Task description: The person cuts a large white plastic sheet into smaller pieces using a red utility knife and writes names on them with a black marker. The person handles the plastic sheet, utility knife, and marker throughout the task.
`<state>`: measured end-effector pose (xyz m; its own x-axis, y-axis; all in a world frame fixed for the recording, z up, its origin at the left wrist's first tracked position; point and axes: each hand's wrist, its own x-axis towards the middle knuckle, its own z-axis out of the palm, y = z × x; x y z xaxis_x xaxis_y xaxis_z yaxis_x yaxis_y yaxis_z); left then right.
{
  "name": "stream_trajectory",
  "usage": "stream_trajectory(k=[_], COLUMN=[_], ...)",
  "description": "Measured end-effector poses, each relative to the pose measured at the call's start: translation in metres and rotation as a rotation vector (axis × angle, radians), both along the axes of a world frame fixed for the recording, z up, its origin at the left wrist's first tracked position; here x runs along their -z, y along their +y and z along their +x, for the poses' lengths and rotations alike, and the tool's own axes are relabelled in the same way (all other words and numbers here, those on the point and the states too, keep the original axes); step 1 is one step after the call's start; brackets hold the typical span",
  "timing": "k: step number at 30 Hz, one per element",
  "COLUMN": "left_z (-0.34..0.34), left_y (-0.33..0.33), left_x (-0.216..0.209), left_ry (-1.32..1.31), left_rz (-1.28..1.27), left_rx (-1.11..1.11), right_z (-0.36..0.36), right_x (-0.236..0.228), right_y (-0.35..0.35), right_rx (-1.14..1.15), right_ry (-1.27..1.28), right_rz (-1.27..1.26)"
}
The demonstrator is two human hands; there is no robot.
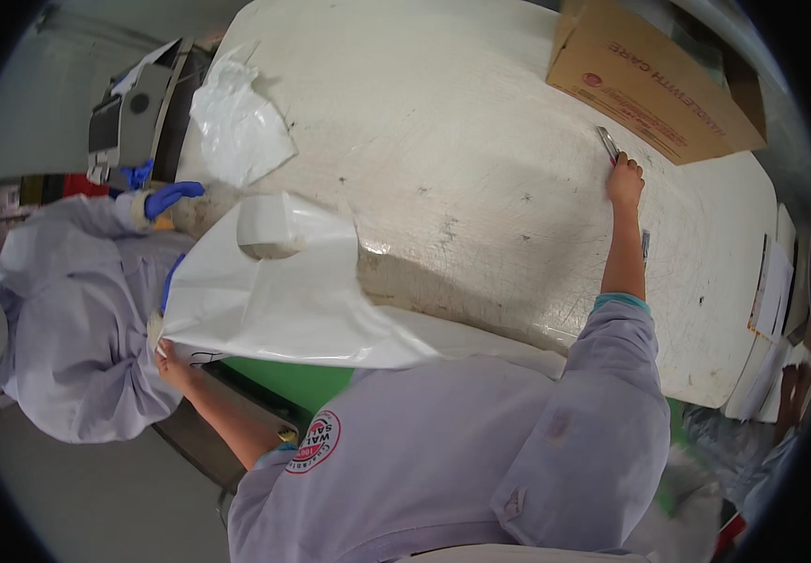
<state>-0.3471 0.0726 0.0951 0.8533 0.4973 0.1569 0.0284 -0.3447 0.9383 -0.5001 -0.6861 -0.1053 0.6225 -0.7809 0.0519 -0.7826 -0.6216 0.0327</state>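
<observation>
1. Left: a co-worker's blue-gloved hand (173, 199) is raised, fingers extended, gripping nothing visible.
2. Lower left: the white plastic sheet (283, 300), its edge pinched in the left hand (173, 364) — a slack grip could let it slip.
3. Upper right: the right hand (625, 180) curls round an apparent utility knife (607, 142) — a careless swing could slit the sheet.

A broad white tabletop (462, 122), scratched and dark-flecked, fills the middle, its near edge catching light; green floor (297, 378) shows below, and a plain grey surface (114, 502) lies lower left.
</observation>
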Motion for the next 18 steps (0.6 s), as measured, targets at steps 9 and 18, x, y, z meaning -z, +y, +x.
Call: stream_trajectory(k=[9,18], left_z=[-0.043,-0.046], left_y=[0.068,0.054], left_x=[-0.017,-0.048], left_ry=[-0.023,-0.060], left_rz=[0.074,0.027], left_rx=[-0.147,-0.299], right_z=[0.052,0.014], right_x=[-0.036,-0.039], right_y=[0.076,0.065], right_rx=[-0.168,0.029], right_ry=[-0.346,-0.382], right_rz=[0.231,0.255])
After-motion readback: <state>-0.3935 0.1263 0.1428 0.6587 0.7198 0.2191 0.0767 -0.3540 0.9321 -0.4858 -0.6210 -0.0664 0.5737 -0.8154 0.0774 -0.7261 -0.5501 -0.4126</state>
